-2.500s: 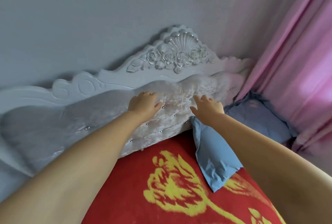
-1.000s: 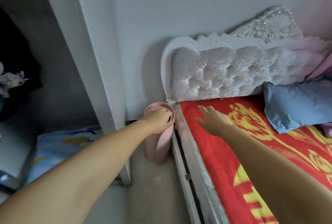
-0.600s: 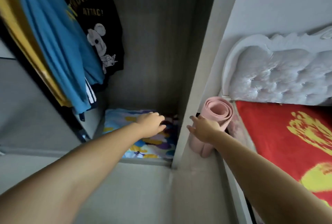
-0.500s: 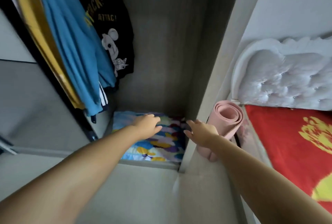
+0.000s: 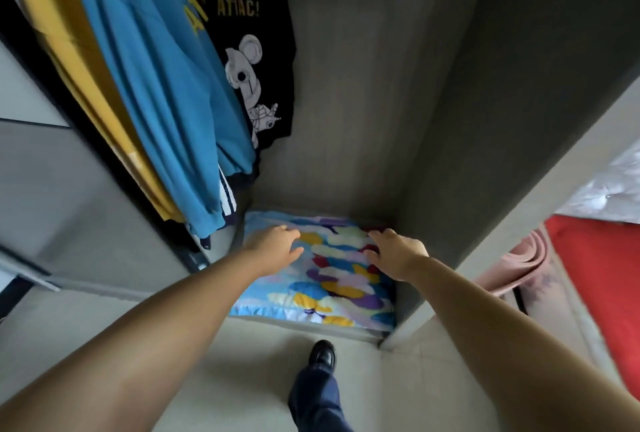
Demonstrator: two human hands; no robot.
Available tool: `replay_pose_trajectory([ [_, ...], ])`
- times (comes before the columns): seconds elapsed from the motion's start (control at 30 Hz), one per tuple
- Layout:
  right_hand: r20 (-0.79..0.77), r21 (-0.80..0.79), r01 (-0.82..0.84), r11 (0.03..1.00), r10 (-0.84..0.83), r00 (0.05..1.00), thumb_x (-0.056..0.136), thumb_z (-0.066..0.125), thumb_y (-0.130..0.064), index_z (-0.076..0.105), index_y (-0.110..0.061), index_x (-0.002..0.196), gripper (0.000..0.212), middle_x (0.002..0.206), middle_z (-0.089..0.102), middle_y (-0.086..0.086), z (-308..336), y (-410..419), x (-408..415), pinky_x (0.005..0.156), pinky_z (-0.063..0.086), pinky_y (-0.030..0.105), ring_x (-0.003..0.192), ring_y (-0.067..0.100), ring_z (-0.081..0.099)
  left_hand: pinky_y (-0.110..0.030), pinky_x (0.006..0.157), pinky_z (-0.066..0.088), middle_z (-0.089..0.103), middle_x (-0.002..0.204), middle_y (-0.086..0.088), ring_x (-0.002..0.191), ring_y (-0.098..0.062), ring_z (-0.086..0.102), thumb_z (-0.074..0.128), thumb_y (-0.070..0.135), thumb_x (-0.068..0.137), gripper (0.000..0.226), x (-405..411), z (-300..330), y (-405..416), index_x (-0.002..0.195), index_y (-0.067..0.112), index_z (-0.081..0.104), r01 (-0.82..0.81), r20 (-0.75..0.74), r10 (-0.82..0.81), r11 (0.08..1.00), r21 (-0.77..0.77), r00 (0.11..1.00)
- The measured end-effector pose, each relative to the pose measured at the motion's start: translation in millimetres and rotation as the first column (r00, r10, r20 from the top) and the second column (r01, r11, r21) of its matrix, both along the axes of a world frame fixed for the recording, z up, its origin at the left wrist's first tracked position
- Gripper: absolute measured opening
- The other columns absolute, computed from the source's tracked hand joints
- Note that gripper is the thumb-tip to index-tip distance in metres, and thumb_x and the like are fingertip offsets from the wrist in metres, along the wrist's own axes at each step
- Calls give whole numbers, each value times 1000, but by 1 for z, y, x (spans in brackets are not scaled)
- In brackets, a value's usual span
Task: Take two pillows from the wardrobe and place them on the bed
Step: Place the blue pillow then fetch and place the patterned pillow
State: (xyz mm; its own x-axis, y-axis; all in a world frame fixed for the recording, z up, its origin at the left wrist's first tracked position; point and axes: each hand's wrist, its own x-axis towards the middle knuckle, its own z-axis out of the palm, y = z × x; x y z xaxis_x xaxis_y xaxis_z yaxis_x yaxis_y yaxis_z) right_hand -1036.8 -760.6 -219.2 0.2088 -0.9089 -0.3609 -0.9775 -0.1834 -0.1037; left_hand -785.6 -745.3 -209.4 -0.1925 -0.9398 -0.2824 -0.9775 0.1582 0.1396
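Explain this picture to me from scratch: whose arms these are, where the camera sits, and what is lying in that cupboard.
There is no machine here. A person wears a wide-angle camera on the head, looking forward and down, so the two bare arms are their own. The left hand and right hand reach into an open wardrobe, fingers spread over a colourful pillow lying on its floor. Neither hand has gripped it; nothing is held. Above hang a blue top, a yellow garment and a black printed shirt. Below is the person's shoe. At right, outside the wardrobe, stands a pink rolled mat beside the red bed.
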Motion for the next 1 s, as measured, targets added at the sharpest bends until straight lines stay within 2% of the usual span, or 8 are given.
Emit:
replay_pose_trajectory([
  [0.17, -18, 82, -9, 997, 11, 1000, 96, 41, -45, 36, -19, 143, 55, 142, 46, 13, -58, -103, 5, 102, 44, 43, 126, 31, 49, -38, 96, 47, 57, 131, -9, 120, -28, 54, 48, 38, 93, 39, 5, -43, -109, 125, 15, 54, 40, 17, -40, 998, 43, 999],
  [0.27, -79, 137, -32, 990, 43, 996, 96, 40, -46, 34, -17, 144, 56, 139, 49, 16, -94, -153, 11, 100, 45, 43, 122, 34, 52, -40, 93, 49, 58, 126, -11, 117, -29, 55, 45, 40, 94, 37, 11, -76, -167, 118, 14, 54, 62, 52, -69, 990, 129, 996],
  [0.37, -106, 197, -23, 980, 45, 993, 96, 40, -47, 32, -16, 144, 57, 143, 43, 14, -136, -199, 20, 101, 43, 43, 125, 33, 50, -41, 95, 48, 56, 127, -10, 120, -28, 53, 45, 41, 94, 41, 19, -122, -213, 127, 17, 50, 71, 55, -83, 979, 190, 995],
  [0.5, -59, 254, 17, 967, -2, 998, 95, 45, -47, 28, -18, 147, 62, 146, 39, 12, -209, -259, 33, 102, 43, 44, 129, 32, 46, -41, 95, 44, 52, 129, -10, 123, -28, 48, 44, 41, 94, 45, 27, -205, -274, 132, 18, 44, 89, 110, -120, 965, 247, 987],
  [0.67, -84, 226, 55, 973, -36, 996, 94, 50, -47, 25, -19, 149, 67, 150, 34, 12, -340, -331, 40, 103, 40, 41, 133, 31, 42, -40, 95, 43, 52, 129, -9, 121, -27, 50, 48, 44, 91, 47, 24, -343, -349, 132, 20, 43, 215, 239, -247, 965, 151, 939],
  [0.77, -135, 236, 71, 969, -39, 990, 93, 51, -48, 19, -18, 151, 73, 155, 25, 12, -420, -365, 42, 108, 36, 44, 139, 31, 33, -41, 97, 42, 50, 133, -9, 124, -27, 48, 53, 47, 87, 53, 26, -428, -387, 132, 19, 43, 262, 251, -281, 959, 109, 926],
  [0.9, -136, 221, 23, 975, 7, 991, 85, 61, -52, 2, -26, 153, 94, 161, 7, 10, -515, -407, 42, 114, 25, 50, 146, 32, 16, -45, 108, 30, 35, 148, -7, 135, -26, 35, 60, 58, 78, 82, 40, -536, -439, 144, 23, 27, 252, 253, -259, 966, 61, 932],
  [1.0, -165, 189, -38, 981, 70, 984, 74, 68, -61, -12, -32, 151, 114, 161, -13, 9, -574, -445, 41, 115, 8, 62, 149, 32, -6, -46, 110, 25, 28, 153, -6, 140, -25, 28, 61, 68, 68, 98, 54, -597, -471, 147, 26, 20, 275, 275, -253, 961, -41, 927],
])
